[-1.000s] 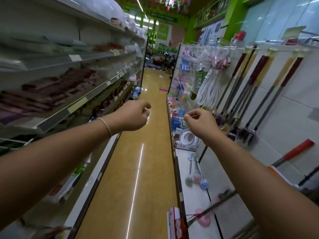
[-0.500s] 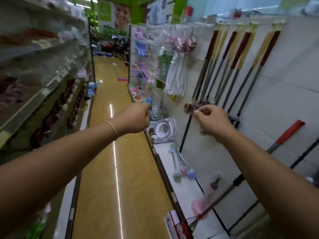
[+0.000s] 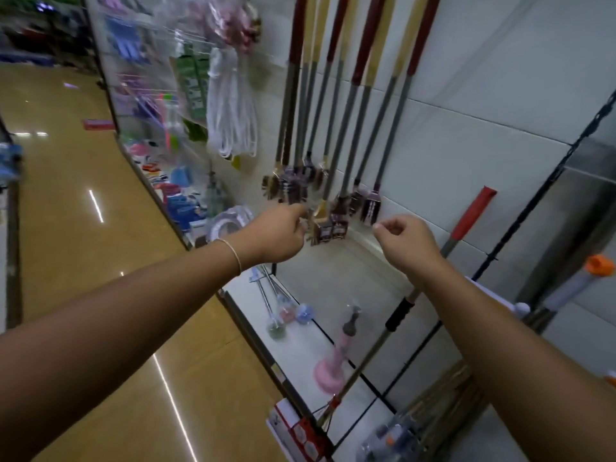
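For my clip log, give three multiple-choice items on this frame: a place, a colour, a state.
1. The pink plunger stands: A on the white shelf; B on the aisle floor; C on a hook.
2. The hanging tools' upper grips: A blue; B dark red and tan; C black.
3. The right hand: A flat on the wall; B gripping a broom; C curled, holding nothing.
A, its base rests on the shelf; B, both colours show; C, fingers curl in free air.

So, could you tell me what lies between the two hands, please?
In the head view, the lower ends of the hanging tools sit between the left hand and the right hand, with the pale wall behind them.
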The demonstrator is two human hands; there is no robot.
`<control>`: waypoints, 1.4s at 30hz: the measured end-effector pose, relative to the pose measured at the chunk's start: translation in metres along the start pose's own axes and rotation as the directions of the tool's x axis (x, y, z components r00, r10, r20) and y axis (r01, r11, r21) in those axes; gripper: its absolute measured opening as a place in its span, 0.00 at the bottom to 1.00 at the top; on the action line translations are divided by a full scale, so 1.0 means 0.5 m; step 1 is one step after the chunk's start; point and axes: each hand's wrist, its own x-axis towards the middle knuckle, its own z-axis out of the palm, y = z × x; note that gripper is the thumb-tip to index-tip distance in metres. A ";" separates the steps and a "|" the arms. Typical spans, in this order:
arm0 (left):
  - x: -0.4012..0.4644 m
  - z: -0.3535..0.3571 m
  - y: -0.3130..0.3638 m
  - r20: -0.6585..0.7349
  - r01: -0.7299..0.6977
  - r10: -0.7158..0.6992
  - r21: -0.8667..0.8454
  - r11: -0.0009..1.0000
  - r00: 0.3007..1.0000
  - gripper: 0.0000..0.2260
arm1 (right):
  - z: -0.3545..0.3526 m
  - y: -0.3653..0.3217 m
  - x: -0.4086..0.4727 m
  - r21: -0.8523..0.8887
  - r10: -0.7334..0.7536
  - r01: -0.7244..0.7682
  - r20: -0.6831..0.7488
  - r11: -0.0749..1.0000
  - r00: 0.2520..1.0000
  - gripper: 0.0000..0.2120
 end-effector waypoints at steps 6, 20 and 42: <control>0.162 0.073 0.002 0.067 -0.073 0.077 -0.062 0.995 0.995 0.14 | -0.001 0.075 0.134 -0.006 0.101 -0.102 -0.050 0.995 0.994 0.08; 0.430 0.326 -0.010 0.350 -0.291 0.364 -0.244 0.925 0.863 0.22 | 0.036 0.252 0.249 -0.028 0.422 -0.449 -0.296 0.893 0.857 0.07; 0.544 0.615 0.038 0.501 -0.269 0.486 -0.445 0.854 0.716 0.23 | 0.032 0.467 0.331 0.119 0.642 -0.680 -0.479 0.723 0.599 0.31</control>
